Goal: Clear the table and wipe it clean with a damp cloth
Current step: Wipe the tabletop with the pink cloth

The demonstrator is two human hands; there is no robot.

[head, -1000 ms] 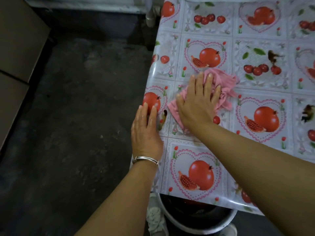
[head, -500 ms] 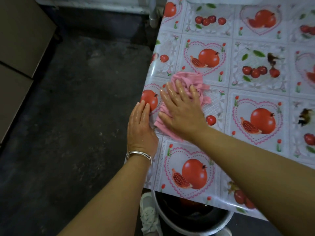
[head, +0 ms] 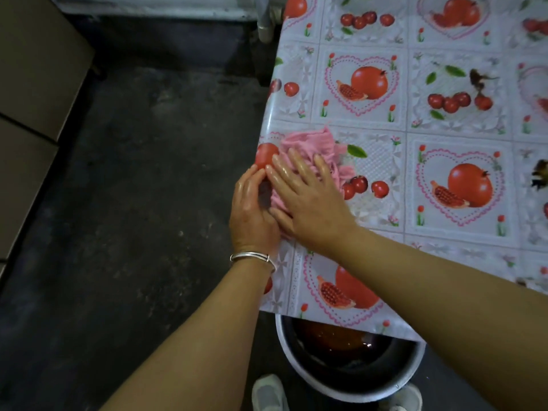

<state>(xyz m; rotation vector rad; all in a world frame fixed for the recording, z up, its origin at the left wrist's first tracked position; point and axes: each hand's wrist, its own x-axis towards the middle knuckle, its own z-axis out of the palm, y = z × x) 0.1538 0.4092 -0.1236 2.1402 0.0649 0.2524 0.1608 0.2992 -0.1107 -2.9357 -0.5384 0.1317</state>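
Under right hand, bunched cloth.

The right hand has swept the pink cloth leftward against the left hand.

The floor was dark, rough concrete, and the light was dim. On the left stood brown cabinet panels. A pale wall base ran along the top, with a white pipe beside it.
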